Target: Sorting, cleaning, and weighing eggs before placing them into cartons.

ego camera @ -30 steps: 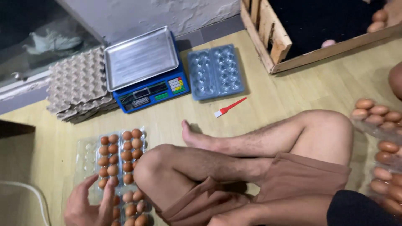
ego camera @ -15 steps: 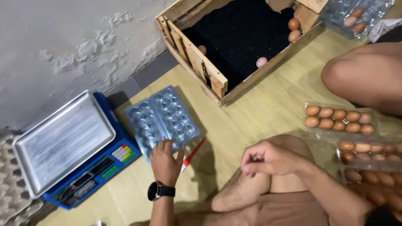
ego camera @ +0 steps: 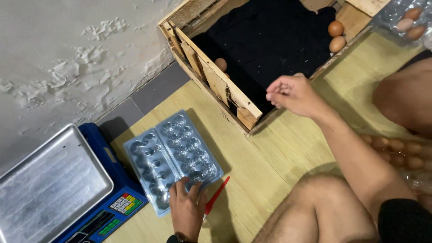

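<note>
Seen from above, looking down at a pale wood floor.

Lower left: blue scale [ego camera: 96, 204] with steel pan [ego camera: 49, 184], coloured keypad at its near edge, set against a rough grey wall [ego camera: 67, 58].

Just right of the scale, lower centre-left: empty clear plastic egg tray [ego camera: 173, 157], opened flat in two halves, lying on the floor and touching the scale's edge. Left hand [ego camera: 186, 211] pressing down on the tray's near corner, fingers spread flat over the rim; not closed around it, only resting on top. Red pen-like stick [ego camera: 217, 195] on the floor just beside that hand.

Tray likely very light, thin and springy, slippery on the smooth floor, prone to buckling or crackling if squeezed. Best taken by a rim edge or corner, or at the fold between the halves, rather than by the moulded cups.

Upper centre: wooden crate [ego camera: 216, 76] lined in black, a few brown eggs [ego camera: 336, 36] at its far side and one by the near wall.

Right of centre: right hand [ego camera: 294, 92] hovering over the crate's near edge, fingers loosely curled, holding nothing visible.

Right edge: bare knees, more filled egg trays [ego camera: 396, 148] partly hidden behind the right arm.
</note>
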